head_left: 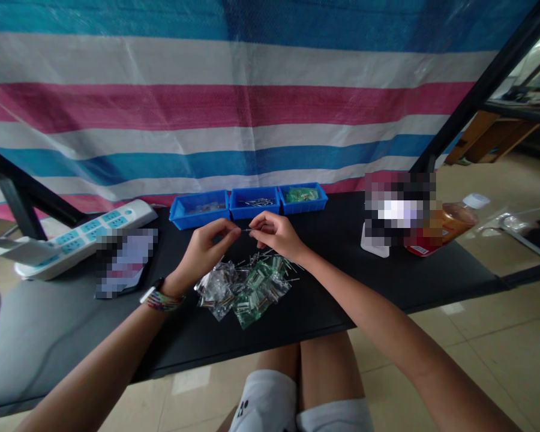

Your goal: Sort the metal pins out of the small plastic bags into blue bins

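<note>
My left hand [211,243] and my right hand [274,234] meet over the table, each closed in a pinch. Between their fingertips is a small, thin metal pin [245,230], too small to make out fully. Just below them lies a pile of clear plastic bags [218,288] and green plastic bags [256,291] with small metal parts inside. Loose metal pins [292,270] stick out around the pile's right side. Beyond my hands stand a left blue bin [200,220], a middle blue bin [254,211] holding loose pins, and a right blue bin [303,206] holding green bags.
A white power strip [87,237] and a blurred phone [128,261] are on the left of the black table [333,300]. To the right stand a blurred-out object [398,210] and a bottle of orange drink [459,219]. A striped sheet [252,102] hangs behind.
</note>
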Motion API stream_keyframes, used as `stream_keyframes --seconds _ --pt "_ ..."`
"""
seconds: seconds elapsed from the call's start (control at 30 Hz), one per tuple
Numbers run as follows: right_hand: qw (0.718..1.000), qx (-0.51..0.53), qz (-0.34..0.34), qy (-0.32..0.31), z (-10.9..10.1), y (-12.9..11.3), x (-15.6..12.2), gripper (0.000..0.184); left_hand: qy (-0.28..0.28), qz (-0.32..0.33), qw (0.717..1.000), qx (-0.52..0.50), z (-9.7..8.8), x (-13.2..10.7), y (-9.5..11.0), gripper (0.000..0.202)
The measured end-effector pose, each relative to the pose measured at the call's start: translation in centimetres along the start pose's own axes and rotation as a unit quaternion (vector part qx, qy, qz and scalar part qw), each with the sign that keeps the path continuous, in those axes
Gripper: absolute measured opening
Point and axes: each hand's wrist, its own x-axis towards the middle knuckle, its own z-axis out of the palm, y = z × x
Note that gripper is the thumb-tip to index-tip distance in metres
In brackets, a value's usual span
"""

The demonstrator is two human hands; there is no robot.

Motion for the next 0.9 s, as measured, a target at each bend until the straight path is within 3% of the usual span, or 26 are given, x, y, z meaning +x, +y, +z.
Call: stream_keyframes --seconds 0.23,0.43,0.77,0.9 --pt "1.0 -0.001 -0.014 0.005 -0.19 0.11 -0.08 0.037 -0.02 0.008 1.0 0.012 0.27 -0.03 -0.45 0.039" --pt "0.999 -0.034 -0.023 -0.004 -0.33 0.38 0.04 0.043 0.0 0.015 1.0 -0.004 0.25 -0.23 0.02 0.033" --pt "0.998 -0.001 -0.034 0.045 0.0 -0.08 -0.12 0.035 -0.018 0.016 1.0 0.006 0.18 -0.2 -0.44 0.041" --pt "0.998 -0.009 -0.044 0.034 -0.24 -0.33 -0.27 0.032 -0.016 0.016 1.0 -0.003 0.37 -0.29 -0.25 0.043"
